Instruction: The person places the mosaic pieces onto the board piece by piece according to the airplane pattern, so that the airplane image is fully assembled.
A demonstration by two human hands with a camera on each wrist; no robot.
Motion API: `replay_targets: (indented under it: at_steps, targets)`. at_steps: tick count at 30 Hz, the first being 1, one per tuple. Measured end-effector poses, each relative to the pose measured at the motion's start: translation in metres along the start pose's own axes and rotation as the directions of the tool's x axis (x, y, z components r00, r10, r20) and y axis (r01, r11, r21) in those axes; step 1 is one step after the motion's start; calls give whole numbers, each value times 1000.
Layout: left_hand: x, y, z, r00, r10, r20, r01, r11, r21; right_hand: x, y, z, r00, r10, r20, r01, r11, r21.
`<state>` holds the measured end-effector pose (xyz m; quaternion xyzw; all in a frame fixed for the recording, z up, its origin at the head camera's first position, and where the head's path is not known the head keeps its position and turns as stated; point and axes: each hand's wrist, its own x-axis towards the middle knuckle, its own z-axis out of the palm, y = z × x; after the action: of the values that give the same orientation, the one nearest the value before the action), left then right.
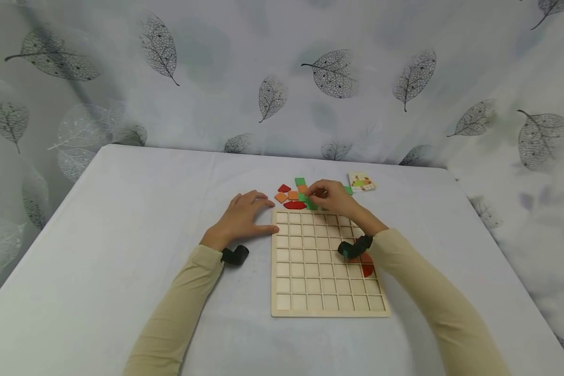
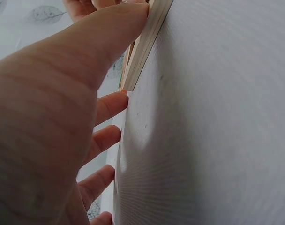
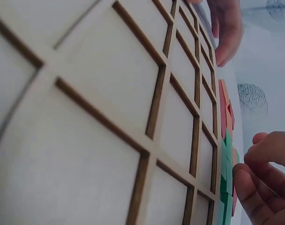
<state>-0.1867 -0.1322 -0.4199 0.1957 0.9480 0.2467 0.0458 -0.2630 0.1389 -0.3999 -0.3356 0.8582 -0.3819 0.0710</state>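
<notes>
In the head view a pale wooden grid board lies on the white table. My left hand spreads at its upper left corner, with the thumb against the board's side edge. Beyond the far edge, my right hand has its thumb and forefinger drawn together at the green pieces; whether a piece is pinched I cannot tell. Close by lie orange squares, a red pointed oval and another red piece. Red pieces sit in the board's right side, partly hidden by my right wrist.
A small printed card lies at the back right, near a green piece partly behind my right hand. A green square is farthest back in the cluster. Behind the table hangs a leaf-patterned cloth.
</notes>
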Motion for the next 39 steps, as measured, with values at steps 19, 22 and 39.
replay_targets:
  at_steps: [19, 22, 39]
  targets:
    - [-1, 0, 1, 1000, -1, 1, 1, 1000, 11, 20, 28, 7, 998, 19, -58, -14, 997, 74]
    - [0, -1, 2, 1000, 11, -9, -11, 1000, 14, 23, 26, 7, 999, -3, -41, 4, 999, 42]
    - [0, -1, 1, 1000, -2, -3, 2, 1000, 8, 34, 11, 9, 980, 196, -38, -199, 976, -93]
